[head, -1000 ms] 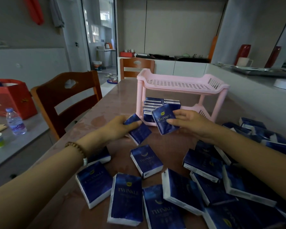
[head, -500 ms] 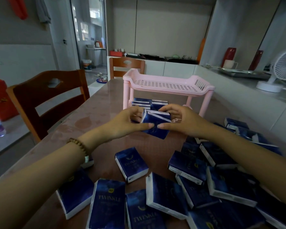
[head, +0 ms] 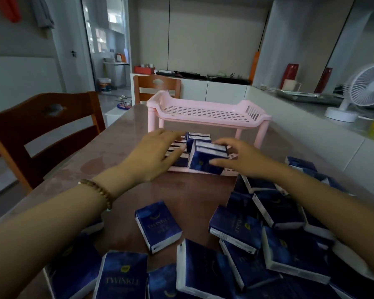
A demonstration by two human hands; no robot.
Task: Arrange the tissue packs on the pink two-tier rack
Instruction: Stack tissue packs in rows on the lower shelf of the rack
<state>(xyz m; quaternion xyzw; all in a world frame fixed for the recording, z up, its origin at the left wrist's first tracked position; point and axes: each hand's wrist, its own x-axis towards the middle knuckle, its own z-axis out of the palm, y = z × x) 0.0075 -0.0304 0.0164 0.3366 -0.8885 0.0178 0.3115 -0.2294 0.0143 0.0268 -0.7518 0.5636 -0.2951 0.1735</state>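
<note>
Pink rack (head: 257,117) stood on the brown table (head: 121,147), with dark blue tissue packs (head: 198,137) stacked on its lower tier. My right hand (head: 244,160) pinched two upright packs (head: 205,162) at that tier's front edge, thumb against the near face. My left hand (head: 153,156) lay wide, fingers straight, over the stack's left side. Loose packs (head: 158,226) lay scattered on the table nearer me.

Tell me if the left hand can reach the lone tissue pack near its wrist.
Probably yes: the left hand is open, holding nothing, and that tissue pack lies uncovered on the table.
</note>
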